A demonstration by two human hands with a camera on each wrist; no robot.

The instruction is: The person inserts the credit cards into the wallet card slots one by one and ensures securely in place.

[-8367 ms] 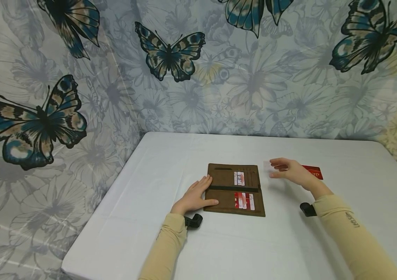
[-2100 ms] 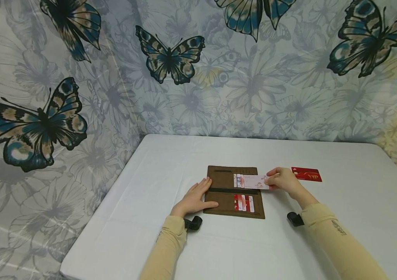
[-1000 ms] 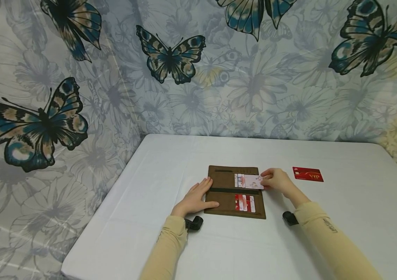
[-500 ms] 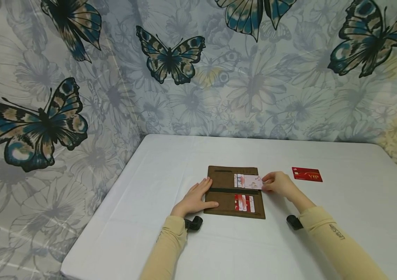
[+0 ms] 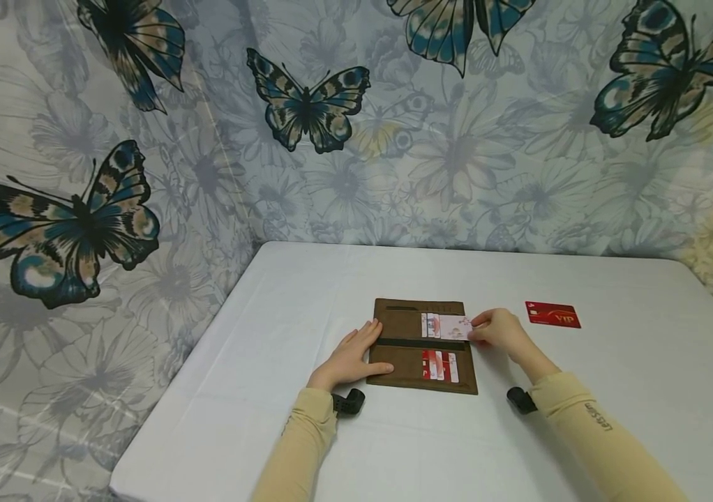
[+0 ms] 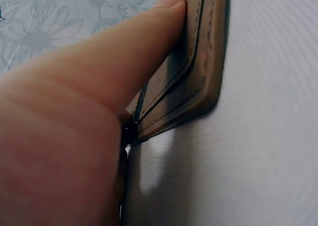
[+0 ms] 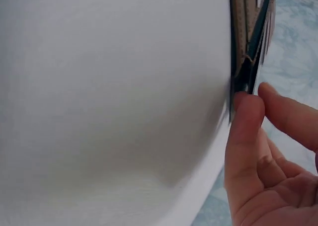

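Observation:
An open brown wallet (image 5: 403, 376) lies on the white table. My left hand (image 5: 347, 359) rests on its left edge with fingers extended; in the left wrist view the thumb (image 6: 149, 25) presses on the stitched leather. Several cards (image 5: 440, 365), red and white, show in the lower half's slots. In the upper half a pale pink card (image 5: 453, 327) sits mostly within the wallet's outline, beside another pale card. My right hand (image 5: 502, 333) pinches the pink card's right end between thumb and fingers. The right wrist view shows the fingertips (image 7: 251, 107) at the wallet's edge.
A red VIP card (image 5: 553, 315) lies on the table (image 5: 432, 446) to the right of the wallet, beyond my right hand. Behind the table's far edge hangs a butterfly-patterned cloth (image 5: 457, 153).
The right hand has brought the pink card to the wallet and slid it leftward into the upper half. In the last second it has barely moved. My left hand has stayed in place.

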